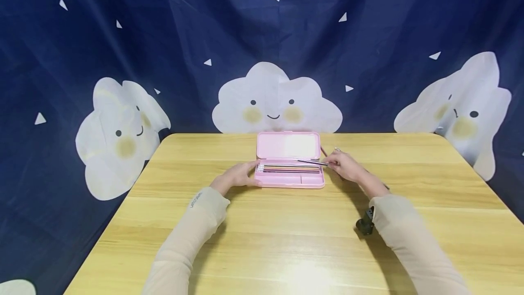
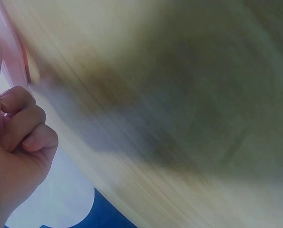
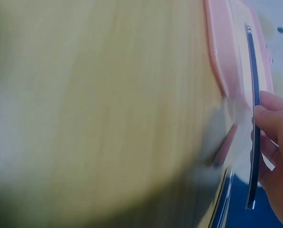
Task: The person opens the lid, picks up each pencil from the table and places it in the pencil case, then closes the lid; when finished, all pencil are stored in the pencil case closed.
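A pink pencil case (image 1: pixel 290 185) lies with its lid (image 1: pixel 270 145) raised at the back of the table. Several pencils (image 1: pixel 290 169) lie side by side in its long compartment, white eraser ends to the left. My left hand (image 1: pixel 235 176) holds the case's left end between thumb and fingers; in the left wrist view some fingers (image 2: pixel 24 121) are curled. Between thumb and fingers, my right hand (image 1: pixel 345 166) pinches a dark pencil (image 3: pixel 254 76), which points left over the case's right part. Its far end is near the hinge side.
Right of the case, a reddish pencil (image 3: pixel 225 147) lies on the wooden table (image 1: pixel 286 236). More dark pencils (image 3: pixel 221 202) show below it in the right wrist view. A dark tip (image 1: pixel 386 186) shows beside the right wrist. A blue curtain (image 1: pixel 262 26) with clouds hangs behind.
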Motion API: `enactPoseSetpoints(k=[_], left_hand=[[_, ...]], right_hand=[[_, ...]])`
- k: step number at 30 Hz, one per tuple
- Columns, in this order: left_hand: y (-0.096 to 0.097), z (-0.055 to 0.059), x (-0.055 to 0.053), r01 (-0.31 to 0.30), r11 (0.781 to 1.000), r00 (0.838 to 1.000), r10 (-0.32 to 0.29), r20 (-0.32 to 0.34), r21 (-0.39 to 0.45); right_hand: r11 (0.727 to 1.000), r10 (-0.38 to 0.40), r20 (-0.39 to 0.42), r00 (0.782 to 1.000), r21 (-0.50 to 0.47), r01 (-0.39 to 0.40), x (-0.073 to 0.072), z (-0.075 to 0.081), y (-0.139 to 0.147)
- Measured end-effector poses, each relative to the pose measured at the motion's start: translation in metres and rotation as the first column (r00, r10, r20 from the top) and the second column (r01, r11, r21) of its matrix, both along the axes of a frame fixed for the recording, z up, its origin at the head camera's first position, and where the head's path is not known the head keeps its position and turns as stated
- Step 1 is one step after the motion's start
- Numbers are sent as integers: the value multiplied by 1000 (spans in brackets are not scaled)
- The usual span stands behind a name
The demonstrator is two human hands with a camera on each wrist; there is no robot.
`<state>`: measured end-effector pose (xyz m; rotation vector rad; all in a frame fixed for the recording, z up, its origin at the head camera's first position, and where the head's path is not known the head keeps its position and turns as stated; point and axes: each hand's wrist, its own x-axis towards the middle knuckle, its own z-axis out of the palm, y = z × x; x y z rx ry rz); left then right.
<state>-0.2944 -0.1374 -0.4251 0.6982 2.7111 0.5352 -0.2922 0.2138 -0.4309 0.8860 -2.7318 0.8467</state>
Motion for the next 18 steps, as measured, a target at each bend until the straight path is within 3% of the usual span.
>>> enactPoseSetpoints(k=[10, 18], left_hand=[[-1, 0, 1, -7, 1000, 1000, 7, 1, 9], [-1, -2, -1, 2, 1000, 1000, -2, -5, 11]], right_hand=[[994, 66, -84, 994, 92, -58, -9, 3, -41], [987, 136, -68, 988, 90, -130, -18, 2, -71]])
